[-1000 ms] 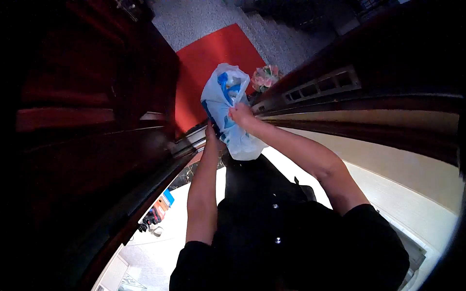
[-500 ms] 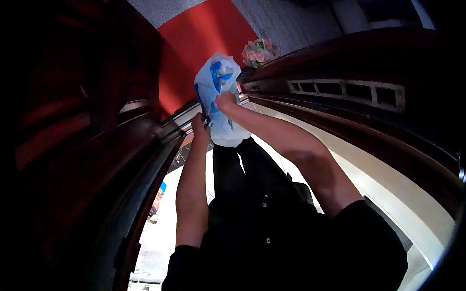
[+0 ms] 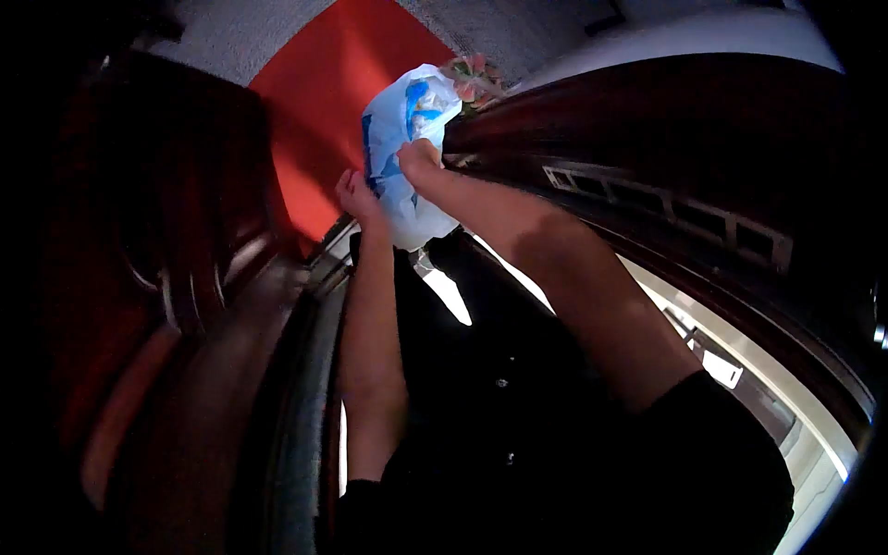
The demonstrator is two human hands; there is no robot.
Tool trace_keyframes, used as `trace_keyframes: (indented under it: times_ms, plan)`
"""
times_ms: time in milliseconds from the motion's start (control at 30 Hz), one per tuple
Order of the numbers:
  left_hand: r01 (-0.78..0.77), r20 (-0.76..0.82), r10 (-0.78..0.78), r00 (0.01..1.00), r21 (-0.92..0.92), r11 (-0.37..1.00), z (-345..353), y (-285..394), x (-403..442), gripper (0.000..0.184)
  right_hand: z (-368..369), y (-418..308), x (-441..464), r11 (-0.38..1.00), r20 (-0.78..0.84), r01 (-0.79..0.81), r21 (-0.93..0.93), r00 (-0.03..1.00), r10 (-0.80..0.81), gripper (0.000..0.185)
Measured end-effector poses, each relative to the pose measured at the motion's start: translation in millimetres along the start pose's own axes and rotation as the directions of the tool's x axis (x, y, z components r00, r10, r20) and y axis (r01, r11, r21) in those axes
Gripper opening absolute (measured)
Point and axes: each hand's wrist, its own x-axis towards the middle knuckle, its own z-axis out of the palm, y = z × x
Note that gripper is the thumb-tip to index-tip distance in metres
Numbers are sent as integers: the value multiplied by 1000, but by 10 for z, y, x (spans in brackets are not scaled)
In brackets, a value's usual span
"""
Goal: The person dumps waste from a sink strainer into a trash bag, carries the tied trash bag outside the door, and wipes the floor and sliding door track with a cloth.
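Note:
A white and blue plastic bag (image 3: 393,125) hangs in front of my body, its contents only partly showing through. My right hand (image 3: 421,159) is closed in a fist on the bag's near side, gripping the plastic. Just left of the bag is my left hand (image 3: 358,196), its fingers curled, close to a small dark patch at the bag's edge. What those fingers hold, if anything, is hidden.
Dark wooden door panels rise on the left (image 3: 213,305) and right (image 3: 647,129), the right one with a pale slotted strip (image 3: 666,211). A red mat (image 3: 319,120) lies ahead on grey carpet (image 3: 222,42). Pink flowers (image 3: 476,79) stand beyond the bag.
I have moved forward through the doorway, with less of the bright floor behind visible. The bag has come nearer the flowers. My left hand has risen along the bag's left side.

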Motion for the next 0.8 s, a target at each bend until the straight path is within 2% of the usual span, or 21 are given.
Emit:
trace_keyframes:
  times_ms: [67, 133, 167, 200, 233, 267, 333, 400, 433, 467, 500, 533, 567, 600, 633, 667, 733, 767, 800]
  plan:
    - [-106, 119, 95, 988, 95, 990, 303, 25, 215, 33, -135, 90, 207, 999, 20, -16, 43, 1000, 16, 22]
    - [-100, 230, 60, 971, 165, 981, 755, 230, 326, 33, -363, 346, 498, 994, 40, -73, 80, 997, 70, 23]
    - [-124, 269, 80, 960, 151, 981, 932, 309, 344, 33, -526, 416, 554, 850, 43, -298, 434, 950, 311, 22]
    - [-135, 288, 97, 953, 118, 984, 769, 259, 353, 32, -530, 258, 420, 565, 116, -428, 705, 856, 504, 24]
    - [-146, 339, 94, 936, 132, 980, 965, 300, 498, 32, -708, 323, 573, 149, 260, -451, 880, 719, 644, 29]
    - [-184, 358, 118, 926, 158, 970, 1108, 233, 691, 32, -810, 390, 788, 103, 275, -454, 885, 688, 671, 29]
    - [-188, 381, 103, 919, 194, 963, 1592, 312, 965, 33, -630, 607, 1397, 346, 152, -506, 790, 709, 689, 28]
    - [-26, 543, -103, 834, 224, 974, 2034, 817, 1033, 34, -542, 584, 1567, 499, 91, -502, 706, 764, 639, 18]
    - [-11, 553, -196, 810, 348, 938, 1781, 899, 1074, 45, -560, 562, 1619, 570, 60, -493, 657, 789, 612, 17]
    - [-36, 583, -184, 792, 345, 938, 1352, 936, 1079, 45, -511, 169, 1283, 520, 10, -476, 709, 744, 668, 18]
    - [60, 591, -339, 732, 440, 896, 1816, 1121, 1151, 52, -914, 430, 1475, 488, 51, -500, 716, 733, 678, 18]
    - [144, 595, -487, 639, 530, 836, 1972, 1176, 1143, 59, -1136, 513, 1447, 442, 120, -435, 784, 806, 580, 18]
    - [247, 544, -581, 606, 565, 787, 2306, 1208, 1187, 63, -1276, 723, 1485, 372, 184, -381, 846, 865, 467, 19]
    - [344, 487, -666, 565, 595, 726, 2561, 1224, 1227, 67, -1051, 858, 1715, 193, 170, -282, 940, 876, 451, 20]
    - [360, 416, -700, 581, 640, 679, 2859, 1277, 1164, 66, -944, 920, 1897, 86, 159, -224, 971, 868, 470, 21]
    - [334, 426, -713, 557, 671, 662, 2968, 1108, 1548, 66, -814, 974, 2094, -20, 148, -159, 987, 860, 489, 22]
    - [443, 521, -757, 395, 614, 653, 3462, 1077, 1642, 49, -1492, 1159, 1919, 457, 83, -359, 814, 850, 520, 19]
    - [423, 515, -766, 384, 639, 642, 3665, 1080, 1642, 49, -1583, 1276, 1983, 429, 93, -368, 825, 837, 540, 19]
    - [436, 471, -801, 370, 673, 597, 3921, 1073, 1636, 40, -1650, 1481, 2128, 468, 55, -349, 812, 844, 534, 20]
